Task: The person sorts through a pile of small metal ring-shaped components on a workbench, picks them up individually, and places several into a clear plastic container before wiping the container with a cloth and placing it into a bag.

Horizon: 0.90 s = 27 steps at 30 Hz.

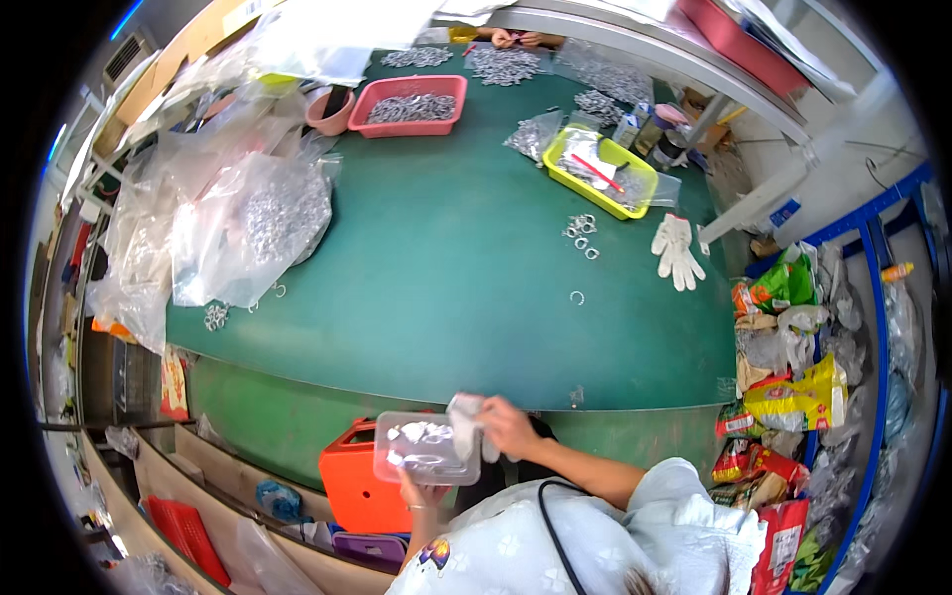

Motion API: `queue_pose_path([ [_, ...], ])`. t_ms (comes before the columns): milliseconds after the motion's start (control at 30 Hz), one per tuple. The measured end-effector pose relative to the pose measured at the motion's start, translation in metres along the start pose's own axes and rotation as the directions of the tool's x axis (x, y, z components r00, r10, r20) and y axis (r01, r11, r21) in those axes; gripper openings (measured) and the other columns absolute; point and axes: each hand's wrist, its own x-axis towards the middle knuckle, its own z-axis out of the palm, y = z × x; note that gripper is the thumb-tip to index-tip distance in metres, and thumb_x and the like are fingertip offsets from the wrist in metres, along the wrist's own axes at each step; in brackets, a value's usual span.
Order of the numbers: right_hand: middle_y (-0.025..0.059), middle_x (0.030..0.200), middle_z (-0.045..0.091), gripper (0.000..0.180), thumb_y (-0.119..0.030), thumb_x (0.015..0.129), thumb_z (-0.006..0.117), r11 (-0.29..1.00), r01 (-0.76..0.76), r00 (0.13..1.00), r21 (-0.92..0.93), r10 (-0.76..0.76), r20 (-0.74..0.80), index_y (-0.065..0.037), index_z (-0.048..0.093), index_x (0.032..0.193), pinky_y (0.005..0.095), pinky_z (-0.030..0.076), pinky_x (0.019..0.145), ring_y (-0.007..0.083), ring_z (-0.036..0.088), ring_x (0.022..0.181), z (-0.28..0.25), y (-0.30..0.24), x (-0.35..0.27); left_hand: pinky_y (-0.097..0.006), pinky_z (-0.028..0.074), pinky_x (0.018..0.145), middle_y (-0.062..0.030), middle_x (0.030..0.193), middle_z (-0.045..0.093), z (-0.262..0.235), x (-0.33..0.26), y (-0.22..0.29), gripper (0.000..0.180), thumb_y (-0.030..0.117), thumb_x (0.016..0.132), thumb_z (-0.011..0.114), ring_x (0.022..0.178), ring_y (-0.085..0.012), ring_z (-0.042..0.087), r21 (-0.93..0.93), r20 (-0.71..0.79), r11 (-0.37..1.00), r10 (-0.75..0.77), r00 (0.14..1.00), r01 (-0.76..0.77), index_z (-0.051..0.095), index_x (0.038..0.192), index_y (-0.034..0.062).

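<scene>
Just off the table's near edge, my left hand (421, 493) grips a clear plastic container (385, 466) from below, its fingers partly hidden by it. Silvery, shiny contents (421, 436) show inside. My right hand (508, 428) is closed on a piece of white fabric that looks like a glove (464, 424), which hangs over the container's right side. Another white glove (676, 253) lies flat at the table's right side. Small metal rings (581, 228) lie loosely grouped to its left, with a single ring (577, 297) nearer to me.
Large clear bags of metal parts (263, 223) cover the table's left side. A pink tray (409, 129) and a yellow-green basket (645, 190) stand farther back. Across the table, another person's hands (516, 40) work beside piled parts. An orange stool (347, 476) stands below; packed shelves (873, 297) border the right.
</scene>
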Motion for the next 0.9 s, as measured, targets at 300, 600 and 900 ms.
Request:
queue_pose_path([
  [300,0.0141,0.097,0.049,0.023,-0.005,0.076,0.059,0.738,-0.53,0.698,-0.418,0.099,-0.709,-0.001,0.06,0.099,0.0357,0.043,0.081,0.0301,0.051,0.091,-0.26,0.105,-0.09,-0.035,0.049,0.075,-0.0087,0.102,0.057,0.017,-0.033,0.024,0.047,0.04,0.092,0.045,0.089,-0.0225,0.058,0.059,0.032,0.923,0.379,0.925,-0.38,0.052,0.116,0.0],
  [600,0.0142,0.125,0.043,0.041,-0.027,0.077,0.065,0.36,-0.744,0.658,-0.563,0.251,-0.71,-0.008,0.058,0.113,0.0443,0.034,0.092,0.0327,0.039,0.113,-0.373,0.167,-0.149,-0.028,0.045,0.065,-0.0037,0.081,0.059,0.297,-0.037,-0.112,0.049,0.048,0.088,0.051,0.069,-0.0148,0.055,0.354,0.455,0.892,0.099,0.885,-0.282,0.059,0.101,0.0011],
  [900,0.0164,0.108,0.052,0.029,-0.013,0.08,0.059,0.721,-0.554,0.769,-0.417,0.251,-0.588,-0.002,0.057,0.107,0.0425,0.034,0.092,0.0341,0.046,0.105,-0.388,0.17,-0.115,-0.029,0.05,0.066,-0.0093,0.084,0.062,0.452,-0.028,-0.233,0.07,0.06,0.081,0.052,0.077,-0.0174,0.061,0.684,0.628,0.615,-0.225,0.745,-0.391,0.054,0.109,-0.004],
])
